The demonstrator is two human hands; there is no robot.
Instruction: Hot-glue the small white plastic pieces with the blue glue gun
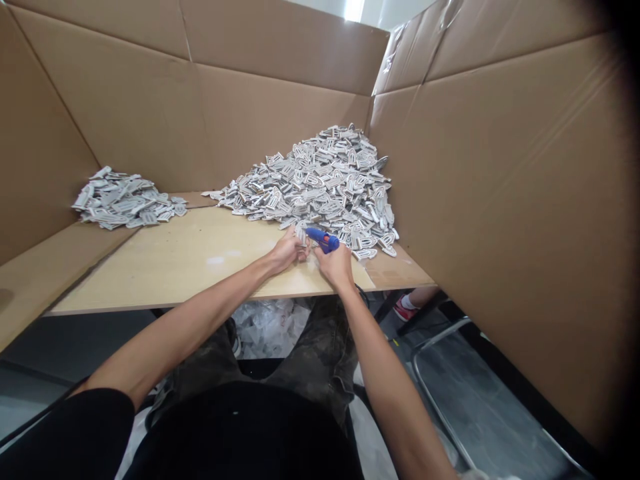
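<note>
The left hand [287, 252] holds a pale clip [301, 233] in its fingers, which are drawn in narrow around it. The right hand [337, 265] is wrapped around the handle of a blue gun [324, 239] with a small orange part, its front end pointing left towards the clip. I cannot tell whether that end touches the clip, nor whether a finger presses a trigger. The 2 hands are close together, over the near right part of a pale board [185, 260], with the clip and the gun between them.

Just beyond the hands, at the far right, a big pile [320, 180] of similar clips rises against the cardboard. A small pile [125, 200] of them lies at the far left, near the corner. The 2 piles are apart, though a few loose clips lie between them. Brown cardboard walls stand around the board: a left wall [35, 133], a far wall [250, 100] and a right wall [500, 167].

Below the near edge, between the person's dark trousers, is a mass of whitish plastic [273, 327]. Farther right, under the board, another person's red shoe [404, 311] shows below a white sock [409, 302]
</note>
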